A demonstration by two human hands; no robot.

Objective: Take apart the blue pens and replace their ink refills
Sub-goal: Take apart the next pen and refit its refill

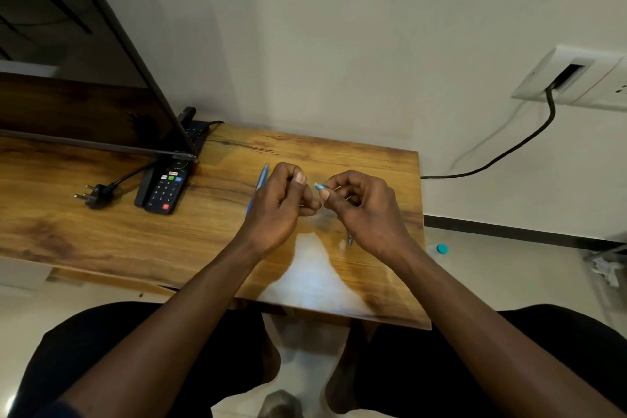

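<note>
Table (101,231): wood-grain top, set against a pale wall.
Screen (84,78): dark, stood at the table's far left.
Remote control (166,188): black, coloured buttons, laid partly under the screen's corner.
Plug (95,195): black, unplugged, laid left of the remote control.
Wall plate (576,78): white, mounted at the right.
Cable (509,153): black, hung from the wall plate.
Teal cap (442,249): seen on the floor, right of the table.

1. The left arm (169,309) and the right arm (475,309) are bare as far as they show.
2. The left hand (278,200) and the right hand (363,210) have short nails on the fingers (300,178).
3. Plain black cloth (101,332) covers both legs.
4. The two feet (270,361) are bare too.
</note>
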